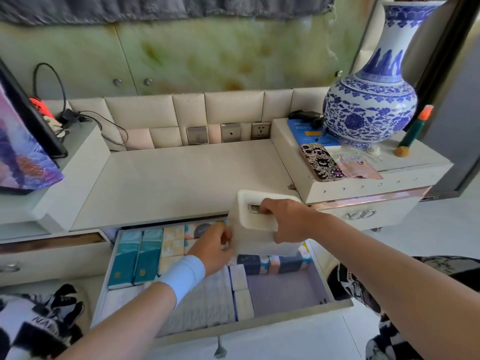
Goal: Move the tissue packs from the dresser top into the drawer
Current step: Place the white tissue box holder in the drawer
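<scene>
A white tissue box (pixel 262 216) with a slot on top hangs tilted over the open drawer (pixel 335 292). My right hand (pixel 288 219) grips its top, fingers at the slot. My left hand (pixel 214 246), a light blue band on its wrist, touches the box's lower left side with curled fingers. Inside the drawer lie several tissue packs: teal ones (pixel 135 258) at the left, pale yellow ones (pixel 172 245) beside them, dark and patterned ones (pixel 275 263) under the box, and white ones (pixel 240 289) in the middle. The dresser top (pixel 181 183) behind is bare.
A large blue-and-white vase (pixel 371 94) stands on the raised right shelf with a phone (pixel 322 162), a blue book (pixel 309 136) and a green-and-orange stick (pixel 415 128). Cables (pixel 78 118) and a screen (pixel 26 131) sit at the left. Wall sockets (pixel 228 133) line the back.
</scene>
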The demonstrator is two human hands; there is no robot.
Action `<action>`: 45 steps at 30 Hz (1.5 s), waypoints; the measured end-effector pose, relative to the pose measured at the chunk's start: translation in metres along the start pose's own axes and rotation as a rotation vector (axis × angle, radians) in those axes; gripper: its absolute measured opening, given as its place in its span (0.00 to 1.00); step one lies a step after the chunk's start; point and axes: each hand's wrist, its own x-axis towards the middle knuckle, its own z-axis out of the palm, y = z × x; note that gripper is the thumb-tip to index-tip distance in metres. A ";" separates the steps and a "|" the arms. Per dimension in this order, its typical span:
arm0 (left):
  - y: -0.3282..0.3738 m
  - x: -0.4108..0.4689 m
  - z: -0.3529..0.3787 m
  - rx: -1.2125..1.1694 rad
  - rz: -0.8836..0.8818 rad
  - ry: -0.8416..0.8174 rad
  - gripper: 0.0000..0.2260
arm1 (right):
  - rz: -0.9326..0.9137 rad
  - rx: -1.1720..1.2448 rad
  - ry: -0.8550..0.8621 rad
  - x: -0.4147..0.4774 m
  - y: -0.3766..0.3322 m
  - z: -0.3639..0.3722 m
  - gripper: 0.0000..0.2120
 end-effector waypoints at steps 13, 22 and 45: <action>0.001 -0.037 0.030 0.763 0.212 -0.634 0.23 | -0.009 0.074 -0.408 -0.050 0.028 0.006 0.34; 0.005 -0.032 0.026 0.787 0.212 -0.640 0.20 | -0.029 -0.028 -0.422 -0.035 0.014 0.031 0.37; 0.002 -0.038 0.050 0.548 0.199 -0.491 0.32 | -0.043 -0.293 -0.455 -0.038 -0.007 0.105 0.17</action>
